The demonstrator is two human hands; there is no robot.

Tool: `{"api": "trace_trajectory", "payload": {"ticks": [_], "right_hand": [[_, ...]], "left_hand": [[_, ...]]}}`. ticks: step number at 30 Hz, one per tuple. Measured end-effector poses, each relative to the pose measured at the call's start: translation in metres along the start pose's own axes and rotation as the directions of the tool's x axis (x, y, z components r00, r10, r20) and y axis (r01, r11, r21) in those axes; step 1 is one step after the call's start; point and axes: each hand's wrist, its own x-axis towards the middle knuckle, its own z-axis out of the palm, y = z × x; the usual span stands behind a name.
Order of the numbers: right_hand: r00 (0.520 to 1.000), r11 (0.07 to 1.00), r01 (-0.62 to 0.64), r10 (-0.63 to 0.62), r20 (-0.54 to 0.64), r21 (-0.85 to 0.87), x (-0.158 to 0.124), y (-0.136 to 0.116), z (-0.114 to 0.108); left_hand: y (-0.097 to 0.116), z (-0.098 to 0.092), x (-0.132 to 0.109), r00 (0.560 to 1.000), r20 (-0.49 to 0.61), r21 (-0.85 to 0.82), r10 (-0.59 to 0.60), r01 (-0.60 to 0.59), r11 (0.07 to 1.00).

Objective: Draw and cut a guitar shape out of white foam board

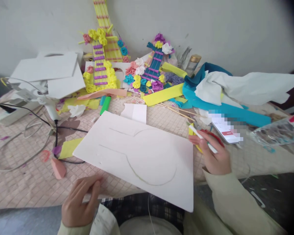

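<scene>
A white foam board (142,156) with a curved pencil outline lies tilted in front of me, overhanging the table's near edge. My left hand (79,202) pinches its near left edge, fingers closed on it. My right hand (212,153) sits at the board's right edge, closed round a white pen-like tool (203,138) that points up and left. Red-handled scissors (214,135) lie just under and behind that hand.
A phone (225,129) lies right of my hand. Behind stand paper guitar models with paper flowers (100,65), (153,63), yellow strips (164,94), teal and white sheets (235,88), white boards (46,70), a glue gun (50,107) with cables, a green marker (105,105).
</scene>
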Motion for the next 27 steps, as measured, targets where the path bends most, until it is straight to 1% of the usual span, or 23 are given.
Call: {"api": "trace_trajectory", "payload": {"ticks": [1, 3, 4, 6, 8, 10, 12, 13, 15, 16, 18, 21, 24, 26, 27], "right_hand": [[0.999, 1.0, 0.021, -0.02, 0.05, -0.016, 0.004, 0.003, 0.004], [0.985, 0.996, 0.066, -0.054, 0.162, -0.067, 0.008, 0.007, 0.011], [0.976, 0.993, 0.092, -0.074, 0.203, -0.078, 0.009, 0.008, 0.014], [0.971, 0.996, 0.087, -0.076, 0.227, -0.037, 0.007, 0.009, 0.019], [0.973, 0.999, 0.025, -0.033, 0.228, 0.04, 0.001, 0.007, 0.021], [0.966, 0.991, -0.055, 0.021, 0.258, 0.126, -0.007, 0.003, 0.02], [0.952, 0.967, -0.126, 0.056, 0.301, 0.22, -0.015, -0.004, 0.019], [0.947, 0.95, -0.154, 0.063, 0.315, 0.271, -0.018, -0.008, 0.018], [0.941, 0.912, -0.191, 0.065, 0.331, 0.363, -0.025, -0.015, 0.016], [0.94, 0.899, -0.199, 0.062, 0.336, 0.391, -0.027, -0.018, 0.016], [0.94, 0.899, -0.19, 0.051, 0.336, 0.394, -0.031, -0.022, 0.017], [0.941, 0.931, -0.171, 0.057, 0.334, 0.323, -0.036, -0.021, 0.023], [0.953, 0.944, -0.173, 0.089, 0.289, 0.281, -0.042, -0.018, 0.029], [0.966, 0.935, -0.184, 0.114, 0.234, 0.302, -0.047, -0.02, 0.033], [0.97, 0.926, -0.191, 0.128, 0.204, 0.327, -0.049, -0.022, 0.035]], "left_hand": [[0.0, -0.002, -0.002, 0.998, 0.048, 0.022, -0.039, 0.038, 0.999], [-0.002, -0.005, -0.006, 0.989, 0.125, 0.055, -0.083, 0.076, 0.996], [-0.004, -0.006, -0.007, 0.983, 0.156, 0.045, -0.1, 0.094, 0.995], [-0.006, -0.004, -0.008, 0.971, 0.186, -0.054, -0.148, 0.16, 0.986], [-0.003, -0.001, -0.006, 0.958, 0.159, -0.235, -0.239, 0.272, 0.933], [0.004, 0.005, 0.0, 0.931, 0.092, -0.432, -0.353, 0.357, 0.828], [0.014, 0.011, 0.012, 0.896, 0.021, -0.584, -0.443, 0.371, 0.722], [0.018, 0.013, 0.02, 0.882, -0.001, -0.635, -0.472, 0.364, 0.682], [0.023, 0.017, 0.041, 0.861, 0.0, -0.702, -0.509, 0.362, 0.613], [0.023, 0.019, 0.052, 0.85, 0.022, -0.725, -0.526, 0.376, 0.578], [0.018, 0.022, 0.075, 0.821, 0.109, -0.745, -0.561, 0.441, 0.5], [0.006, 0.028, 0.102, 0.771, 0.274, -0.709, -0.575, 0.566, 0.421], [0.002, 0.034, 0.114, 0.718, 0.386, -0.659, -0.58, 0.654, 0.372], [0.006, 0.037, 0.117, 0.688, 0.409, -0.663, -0.599, 0.675, 0.324], [0.008, 0.039, 0.119, 0.681, 0.397, -0.678, -0.616, 0.67, 0.303]]}}
